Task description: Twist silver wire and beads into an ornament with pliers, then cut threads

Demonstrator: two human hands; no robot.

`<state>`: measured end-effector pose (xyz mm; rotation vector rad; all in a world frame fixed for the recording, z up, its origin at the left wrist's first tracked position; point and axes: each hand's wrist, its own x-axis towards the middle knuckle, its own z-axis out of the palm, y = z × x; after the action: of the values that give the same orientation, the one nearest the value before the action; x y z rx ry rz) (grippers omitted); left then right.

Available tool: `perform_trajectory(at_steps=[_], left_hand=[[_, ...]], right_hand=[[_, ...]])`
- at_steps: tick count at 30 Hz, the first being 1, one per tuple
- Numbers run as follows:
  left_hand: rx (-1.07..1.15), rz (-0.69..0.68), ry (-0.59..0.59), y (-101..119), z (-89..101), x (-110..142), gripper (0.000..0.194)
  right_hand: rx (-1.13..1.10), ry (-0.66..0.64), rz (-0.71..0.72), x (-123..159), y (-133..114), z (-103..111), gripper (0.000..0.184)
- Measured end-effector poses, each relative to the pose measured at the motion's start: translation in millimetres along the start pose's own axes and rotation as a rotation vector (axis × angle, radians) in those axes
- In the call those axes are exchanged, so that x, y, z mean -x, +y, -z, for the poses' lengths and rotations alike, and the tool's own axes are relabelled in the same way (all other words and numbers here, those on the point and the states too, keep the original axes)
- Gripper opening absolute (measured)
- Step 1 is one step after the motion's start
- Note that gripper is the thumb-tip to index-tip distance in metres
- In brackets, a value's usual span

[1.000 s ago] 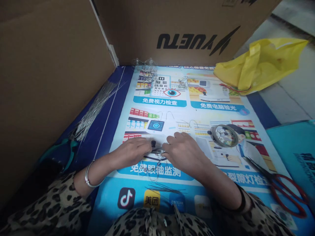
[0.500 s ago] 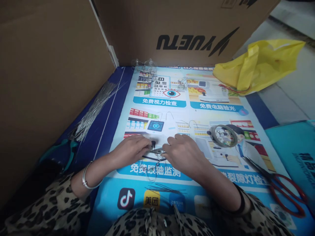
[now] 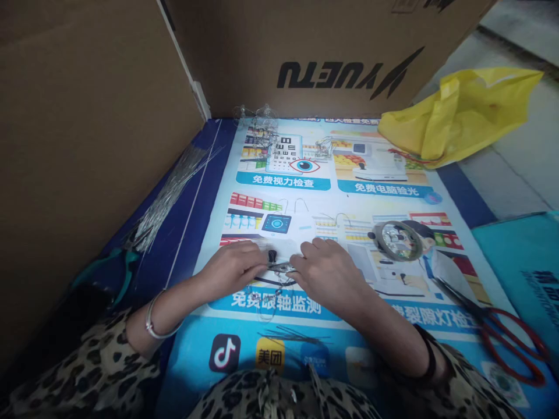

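Note:
My right hand [image 3: 325, 270] is closed on small pointed pliers [image 3: 283, 267]; only their metal jaws show, aimed left. Close to the jaw tips, my left hand [image 3: 233, 267] pinches something too fine to make out, perhaps wire. Below the jaws, a beaded wire piece [image 3: 265, 297] with clear beads lies over the printed sheet [image 3: 209, 331]. Several thin dark wires [image 3: 294, 336] rest nearer my body. Beyond my hands are curved wire bits [image 3: 301, 203]. A round tub [image 3: 398, 240] of clear beads stands right of my right hand.
Scissors with red handles [image 3: 510, 343] lie at right, and teal-handled pliers [image 3: 126, 273] at left beside a bundle of silvery wires [image 3: 168, 195]. Finished-looking beaded wire pieces [image 3: 264, 131] sit at the back. Cardboard [image 3: 244, 52] walls off the back and left. A yellow bag [image 3: 463, 116] is back right.
My left fingertips have drawn slightly left and lower, away from the dark printed spot. My right hand and the pliers stay almost in place.

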<state>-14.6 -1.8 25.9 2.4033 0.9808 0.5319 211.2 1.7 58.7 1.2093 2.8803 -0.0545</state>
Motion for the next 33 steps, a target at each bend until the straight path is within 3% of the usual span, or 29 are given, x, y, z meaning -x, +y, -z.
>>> perform_trajectory(at_steps=[33], left_hand=[[0.104, -0.062, -0.006, -10.9, 0.8, -1.7, 0.018]], right_hand=[[-0.030, 0.043, 0.024, 0.3, 5.1, -5.8, 0.018]])
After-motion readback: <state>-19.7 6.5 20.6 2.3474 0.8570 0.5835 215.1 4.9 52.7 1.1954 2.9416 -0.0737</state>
